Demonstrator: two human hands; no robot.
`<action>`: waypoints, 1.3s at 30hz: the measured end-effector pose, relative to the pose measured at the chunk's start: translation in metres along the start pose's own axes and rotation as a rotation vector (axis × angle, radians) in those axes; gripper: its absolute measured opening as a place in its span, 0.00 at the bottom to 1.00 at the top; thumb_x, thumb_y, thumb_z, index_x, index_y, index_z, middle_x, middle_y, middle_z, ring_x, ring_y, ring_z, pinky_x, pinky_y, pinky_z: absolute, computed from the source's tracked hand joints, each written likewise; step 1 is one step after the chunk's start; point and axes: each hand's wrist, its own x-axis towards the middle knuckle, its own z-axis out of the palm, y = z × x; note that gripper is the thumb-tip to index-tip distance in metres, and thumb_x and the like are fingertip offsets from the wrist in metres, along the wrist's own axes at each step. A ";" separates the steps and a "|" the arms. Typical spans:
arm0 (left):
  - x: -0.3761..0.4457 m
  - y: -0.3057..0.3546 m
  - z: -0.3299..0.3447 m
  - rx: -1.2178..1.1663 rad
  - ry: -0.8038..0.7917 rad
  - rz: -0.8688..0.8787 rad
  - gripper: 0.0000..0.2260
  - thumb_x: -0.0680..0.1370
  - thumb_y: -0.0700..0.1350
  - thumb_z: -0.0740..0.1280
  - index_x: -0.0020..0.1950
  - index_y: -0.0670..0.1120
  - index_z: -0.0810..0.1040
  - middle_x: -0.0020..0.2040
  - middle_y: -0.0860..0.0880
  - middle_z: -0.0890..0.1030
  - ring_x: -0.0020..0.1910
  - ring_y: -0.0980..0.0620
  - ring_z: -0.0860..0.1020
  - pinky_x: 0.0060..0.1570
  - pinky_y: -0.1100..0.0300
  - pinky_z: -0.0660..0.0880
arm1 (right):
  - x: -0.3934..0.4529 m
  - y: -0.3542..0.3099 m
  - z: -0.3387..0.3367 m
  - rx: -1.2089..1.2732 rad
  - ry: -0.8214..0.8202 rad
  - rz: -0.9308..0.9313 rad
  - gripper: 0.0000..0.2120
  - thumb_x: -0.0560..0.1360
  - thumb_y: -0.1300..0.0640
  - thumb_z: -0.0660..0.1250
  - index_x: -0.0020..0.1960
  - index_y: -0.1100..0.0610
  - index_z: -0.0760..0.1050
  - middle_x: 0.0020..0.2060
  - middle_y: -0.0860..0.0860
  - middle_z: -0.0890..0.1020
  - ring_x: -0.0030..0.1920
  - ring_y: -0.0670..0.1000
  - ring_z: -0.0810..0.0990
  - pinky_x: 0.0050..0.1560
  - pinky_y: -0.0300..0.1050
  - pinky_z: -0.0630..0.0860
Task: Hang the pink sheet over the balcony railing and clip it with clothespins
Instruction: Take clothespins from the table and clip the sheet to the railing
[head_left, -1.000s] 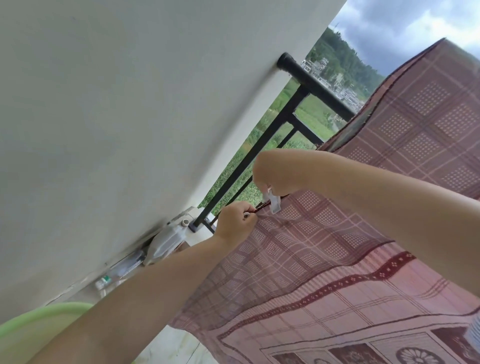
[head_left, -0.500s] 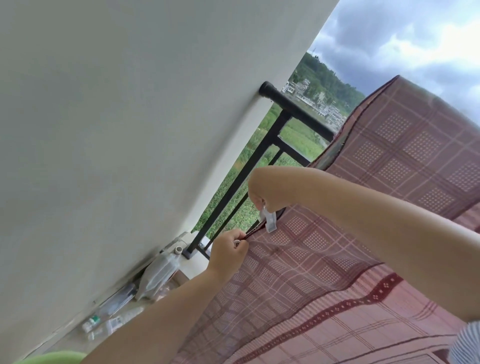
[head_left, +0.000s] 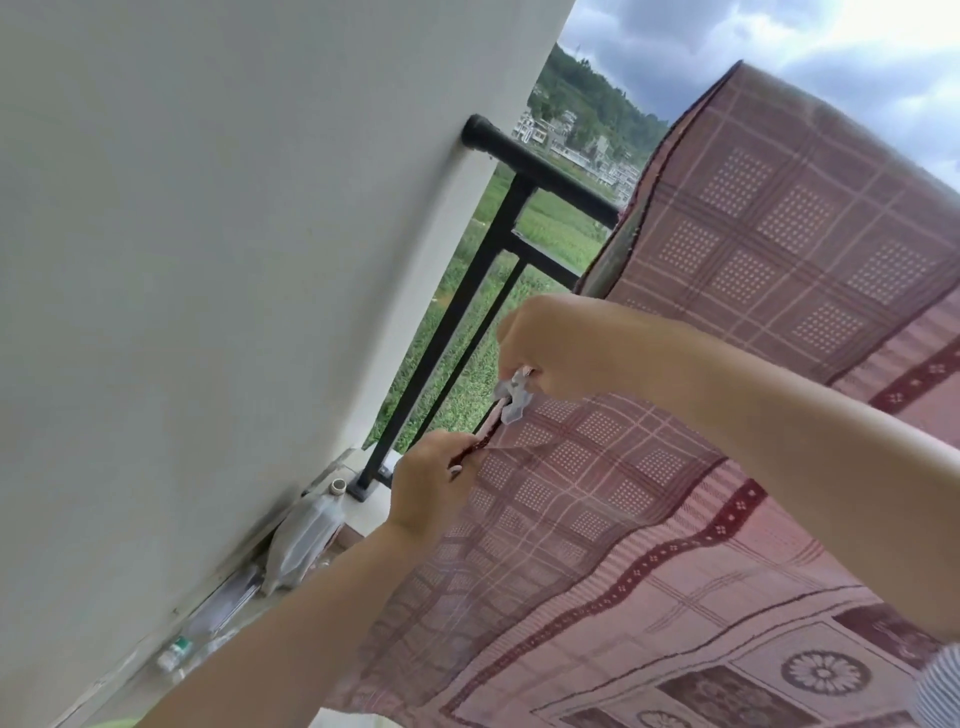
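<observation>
So the right hand (head_left: 545, 353) has brought the clear clothespin (head_left: 513, 397) down onto the pink sheet (head_left: 701, 467) edge at the railing (head_left: 540, 174), fingers clamped on it. Left hand (head_left: 428, 491) keeps pinching the hem taut. Nearly clipped, I'd say.

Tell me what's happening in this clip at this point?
A person is pegging a pink sheet that already hangs over a black balcony railing. The left hand pinches the sheet's edge and pulls it taut, while the right hand holds a pale clothespin right at that edge, slightly above the left hand. Whether the pin already bites the fabric is unclear.
</observation>
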 end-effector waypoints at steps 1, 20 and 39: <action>0.000 0.000 0.000 0.062 0.014 0.037 0.07 0.72 0.43 0.68 0.42 0.40 0.82 0.34 0.44 0.82 0.31 0.50 0.79 0.38 0.69 0.70 | -0.002 -0.002 0.003 -0.033 -0.003 -0.018 0.17 0.76 0.65 0.57 0.62 0.56 0.72 0.61 0.51 0.74 0.61 0.52 0.72 0.61 0.41 0.71; -0.008 0.014 -0.002 -0.106 0.133 -0.190 0.09 0.74 0.40 0.66 0.37 0.37 0.78 0.29 0.51 0.71 0.30 0.50 0.70 0.29 0.68 0.63 | 0.015 -0.030 0.001 -0.180 -0.081 -0.140 0.10 0.73 0.63 0.60 0.51 0.61 0.78 0.41 0.48 0.77 0.49 0.51 0.77 0.57 0.47 0.75; -0.007 0.018 -0.014 -0.112 0.111 -0.184 0.09 0.74 0.37 0.65 0.35 0.35 0.77 0.27 0.59 0.65 0.29 0.61 0.65 0.32 0.76 0.66 | 0.045 -0.045 0.005 -0.293 -0.005 -0.144 0.14 0.70 0.67 0.59 0.27 0.59 0.62 0.29 0.49 0.67 0.41 0.52 0.75 0.51 0.46 0.76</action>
